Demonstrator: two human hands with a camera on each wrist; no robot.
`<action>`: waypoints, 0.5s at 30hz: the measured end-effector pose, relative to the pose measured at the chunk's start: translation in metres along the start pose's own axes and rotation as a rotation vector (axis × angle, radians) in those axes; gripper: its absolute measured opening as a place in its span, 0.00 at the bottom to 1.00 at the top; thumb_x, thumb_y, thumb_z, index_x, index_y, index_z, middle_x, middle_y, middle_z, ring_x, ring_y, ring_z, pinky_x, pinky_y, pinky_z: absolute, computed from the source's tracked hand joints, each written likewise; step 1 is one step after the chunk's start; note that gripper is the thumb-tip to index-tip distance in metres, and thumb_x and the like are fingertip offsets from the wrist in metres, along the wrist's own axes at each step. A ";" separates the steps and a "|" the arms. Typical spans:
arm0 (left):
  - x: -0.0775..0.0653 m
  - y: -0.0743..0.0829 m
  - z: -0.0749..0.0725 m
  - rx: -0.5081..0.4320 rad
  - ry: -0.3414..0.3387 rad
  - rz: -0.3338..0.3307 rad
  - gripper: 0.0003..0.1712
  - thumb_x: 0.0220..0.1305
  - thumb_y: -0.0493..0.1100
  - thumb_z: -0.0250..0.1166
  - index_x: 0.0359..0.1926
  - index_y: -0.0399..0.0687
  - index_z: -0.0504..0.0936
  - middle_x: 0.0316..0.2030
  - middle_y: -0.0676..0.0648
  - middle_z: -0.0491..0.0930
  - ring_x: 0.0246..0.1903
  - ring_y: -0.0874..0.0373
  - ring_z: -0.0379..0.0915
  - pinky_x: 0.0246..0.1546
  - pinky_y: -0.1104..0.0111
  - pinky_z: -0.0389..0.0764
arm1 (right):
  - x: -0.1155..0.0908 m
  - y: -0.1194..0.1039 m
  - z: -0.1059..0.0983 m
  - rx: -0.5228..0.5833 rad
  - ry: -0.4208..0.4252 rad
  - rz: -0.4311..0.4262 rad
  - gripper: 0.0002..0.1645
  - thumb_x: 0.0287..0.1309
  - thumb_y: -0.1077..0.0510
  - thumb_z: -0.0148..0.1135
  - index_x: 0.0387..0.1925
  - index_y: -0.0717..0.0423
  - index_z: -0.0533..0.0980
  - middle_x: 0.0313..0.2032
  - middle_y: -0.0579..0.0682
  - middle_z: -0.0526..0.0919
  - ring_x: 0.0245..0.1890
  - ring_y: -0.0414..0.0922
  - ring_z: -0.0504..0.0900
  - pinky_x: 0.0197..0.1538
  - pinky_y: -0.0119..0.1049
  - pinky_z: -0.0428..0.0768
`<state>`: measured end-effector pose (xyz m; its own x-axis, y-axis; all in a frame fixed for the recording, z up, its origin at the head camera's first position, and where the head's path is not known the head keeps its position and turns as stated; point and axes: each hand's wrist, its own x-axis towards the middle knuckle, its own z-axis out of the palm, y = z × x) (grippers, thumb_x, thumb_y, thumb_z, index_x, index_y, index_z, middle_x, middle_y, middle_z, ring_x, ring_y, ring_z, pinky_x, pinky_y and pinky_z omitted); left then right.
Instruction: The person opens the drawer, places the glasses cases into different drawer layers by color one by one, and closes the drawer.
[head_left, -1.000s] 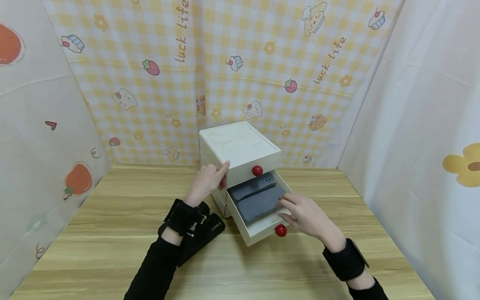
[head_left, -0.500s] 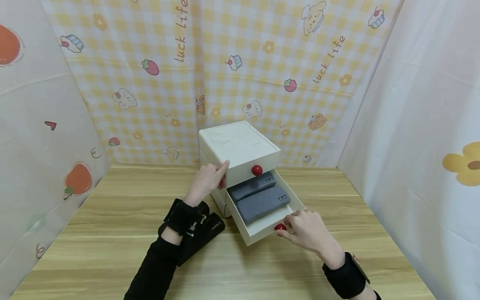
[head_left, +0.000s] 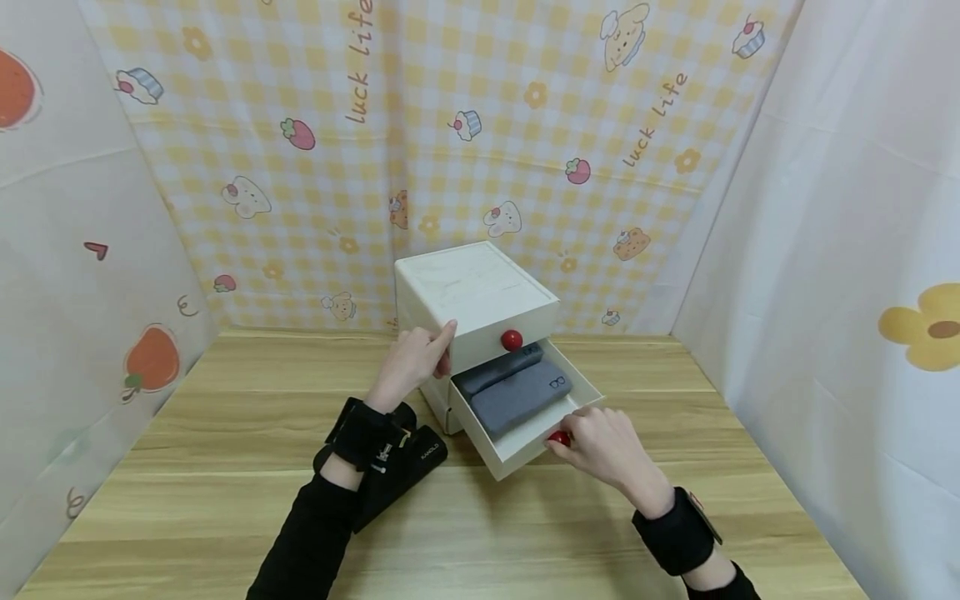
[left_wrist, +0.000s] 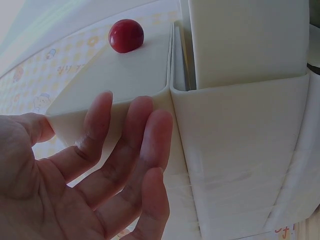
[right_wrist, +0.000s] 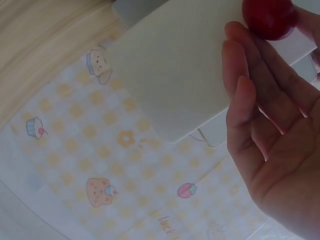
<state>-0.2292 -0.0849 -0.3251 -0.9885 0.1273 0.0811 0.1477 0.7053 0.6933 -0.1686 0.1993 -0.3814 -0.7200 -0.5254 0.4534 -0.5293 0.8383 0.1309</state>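
Note:
A small white two-drawer cabinet (head_left: 472, 287) has its lower drawer (head_left: 498, 462) pulled out. Two grey glasses cases lie side by side in it; the front glasses case (head_left: 521, 400) carries a printed spectacles mark, and the rear glasses case (head_left: 498, 371) sits partly under the upper drawer. My right hand (head_left: 607, 446) pinches the lower drawer's red knob (head_left: 558, 437) between thumb and fingers. My left hand (head_left: 408, 367) rests on the cabinet's front left corner, thumb and loosely bent fingertips against its edges in the left wrist view.
Black cases (head_left: 408, 475) with pale lettering lie on the wooden table (head_left: 247, 467) beneath the left wrist. The upper drawer is closed, its red knob (head_left: 512, 340) facing front. A yellow checked curtain (head_left: 322, 208) hangs behind the cabinet, with white curtains at both sides.
My right hand has moved from over the front glasses case to the lower knob and taken hold of it. The drawer has since slid slightly inward. My left hand stays on the cabinet.

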 end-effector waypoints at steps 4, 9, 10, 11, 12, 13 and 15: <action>0.000 0.000 0.000 0.007 -0.001 -0.001 0.42 0.72 0.65 0.37 0.18 0.44 0.83 0.20 0.47 0.82 0.19 0.56 0.71 0.25 0.68 0.64 | 0.010 -0.002 0.005 0.027 0.003 0.020 0.28 0.43 0.45 0.73 0.11 0.45 0.62 0.14 0.36 0.54 0.14 0.32 0.54 0.18 0.26 0.47; 0.000 0.000 -0.001 0.003 -0.001 -0.007 0.42 0.72 0.65 0.38 0.19 0.44 0.83 0.20 0.47 0.82 0.19 0.56 0.70 0.23 0.68 0.64 | 0.025 -0.005 0.011 0.052 0.022 0.031 0.26 0.45 0.45 0.72 0.12 0.46 0.64 0.13 0.36 0.58 0.13 0.33 0.56 0.17 0.27 0.49; 0.000 0.001 -0.001 0.002 -0.001 -0.009 0.42 0.72 0.65 0.38 0.19 0.44 0.83 0.20 0.47 0.82 0.19 0.56 0.70 0.23 0.68 0.63 | 0.028 -0.005 0.012 0.059 0.025 0.032 0.25 0.46 0.46 0.72 0.12 0.46 0.64 0.13 0.36 0.59 0.13 0.33 0.57 0.17 0.27 0.50; 0.000 0.001 -0.001 0.002 -0.001 -0.010 0.42 0.72 0.65 0.38 0.19 0.44 0.83 0.20 0.47 0.82 0.19 0.56 0.70 0.23 0.69 0.63 | 0.032 -0.006 0.013 0.061 0.025 0.030 0.25 0.46 0.46 0.72 0.12 0.46 0.65 0.13 0.36 0.59 0.13 0.33 0.57 0.17 0.27 0.50; 0.000 0.001 -0.001 0.002 0.000 -0.011 0.42 0.72 0.65 0.38 0.19 0.44 0.83 0.20 0.47 0.82 0.19 0.57 0.70 0.23 0.69 0.64 | 0.034 -0.006 0.014 0.065 0.023 0.029 0.25 0.47 0.46 0.71 0.12 0.46 0.65 0.13 0.37 0.60 0.13 0.33 0.58 0.17 0.27 0.51; -0.001 0.001 -0.001 0.003 -0.001 -0.011 0.42 0.72 0.65 0.38 0.19 0.43 0.84 0.20 0.47 0.82 0.19 0.57 0.70 0.23 0.69 0.64 | 0.037 -0.006 0.016 0.067 0.022 0.028 0.24 0.47 0.46 0.71 0.12 0.46 0.65 0.13 0.37 0.60 0.13 0.33 0.58 0.17 0.27 0.51; -0.001 0.001 -0.001 0.003 0.001 -0.011 0.42 0.72 0.65 0.38 0.19 0.43 0.84 0.20 0.47 0.82 0.19 0.57 0.71 0.23 0.69 0.64 | 0.042 -0.006 0.019 0.070 0.022 0.026 0.24 0.48 0.46 0.71 0.13 0.46 0.65 0.13 0.38 0.61 0.13 0.33 0.58 0.17 0.27 0.51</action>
<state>-0.2283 -0.0849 -0.3235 -0.9901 0.1194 0.0742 0.1373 0.7085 0.6922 -0.2044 0.1693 -0.3798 -0.7242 -0.4997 0.4752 -0.5412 0.8389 0.0573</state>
